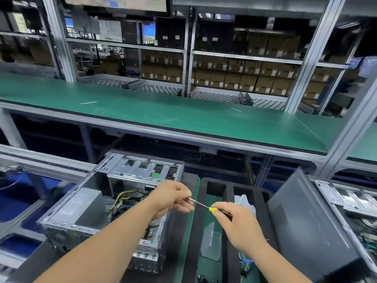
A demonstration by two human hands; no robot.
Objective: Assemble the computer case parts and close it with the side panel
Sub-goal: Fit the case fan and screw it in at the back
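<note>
An open computer case [85, 203] lies on its side at lower left, showing a grey power supply [81, 203], a silver drive cage [140, 170] and cables. A dark grey side panel [310, 227] leans at lower right. My right hand [236, 223] grips the yellow handle of a small screwdriver [204, 205]. My left hand [173, 198] pinches the tip of its metal shaft, just above the case's right edge.
A black foam tray [226, 193] with compartments sits between case and panel, holding a clear plastic box [211, 242] and a plastic bag [242, 201]. Another open case [355, 203] lies at far right. A green shelf [163, 113] spans the scene above.
</note>
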